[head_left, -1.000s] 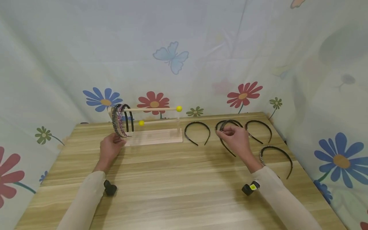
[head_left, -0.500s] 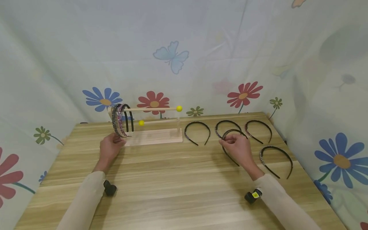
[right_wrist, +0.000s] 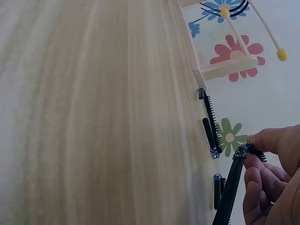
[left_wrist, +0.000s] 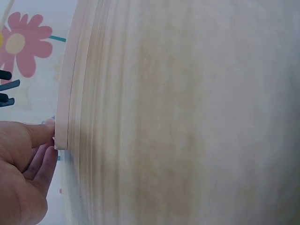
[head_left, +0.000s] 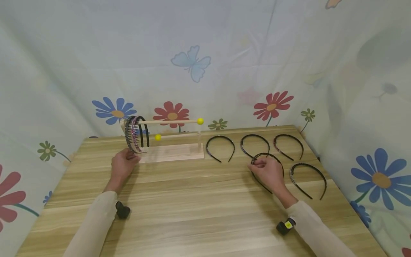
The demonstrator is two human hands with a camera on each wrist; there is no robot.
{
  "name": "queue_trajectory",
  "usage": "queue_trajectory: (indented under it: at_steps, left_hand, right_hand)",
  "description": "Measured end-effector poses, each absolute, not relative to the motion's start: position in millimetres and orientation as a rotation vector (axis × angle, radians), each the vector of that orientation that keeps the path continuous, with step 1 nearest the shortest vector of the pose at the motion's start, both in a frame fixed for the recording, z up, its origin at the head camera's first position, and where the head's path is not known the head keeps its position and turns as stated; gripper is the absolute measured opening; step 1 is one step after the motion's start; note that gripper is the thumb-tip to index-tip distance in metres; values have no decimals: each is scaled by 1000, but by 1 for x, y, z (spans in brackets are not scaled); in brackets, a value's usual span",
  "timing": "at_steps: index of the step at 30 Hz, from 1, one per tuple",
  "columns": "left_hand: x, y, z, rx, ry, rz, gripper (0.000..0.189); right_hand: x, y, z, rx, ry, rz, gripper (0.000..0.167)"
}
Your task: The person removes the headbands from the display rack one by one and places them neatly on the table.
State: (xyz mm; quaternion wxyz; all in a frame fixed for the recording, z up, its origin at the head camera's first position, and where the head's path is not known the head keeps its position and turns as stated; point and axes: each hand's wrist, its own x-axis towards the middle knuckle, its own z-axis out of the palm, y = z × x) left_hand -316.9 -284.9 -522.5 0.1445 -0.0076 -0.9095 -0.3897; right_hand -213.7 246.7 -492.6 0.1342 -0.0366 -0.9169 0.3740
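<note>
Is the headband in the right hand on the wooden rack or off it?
Off it. The right hand pinches the headband well to the right of the wooden rack, with another headband lying between.

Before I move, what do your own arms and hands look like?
The left hand and right hand wear no gloves. Both arms have long, plain cream sleeves. A small black device sits at each wrist; the right one shows a yellow patch.
</note>
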Motion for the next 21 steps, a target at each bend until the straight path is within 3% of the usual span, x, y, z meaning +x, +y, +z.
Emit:
queue_trajectory:
  at_steps: [21]
  left_hand:
    - [-316, -286, -521, -32, -2606, -1144, 34]
  right_hand:
    - [-211, 258, -508, -162, -2757, 1052, 22]
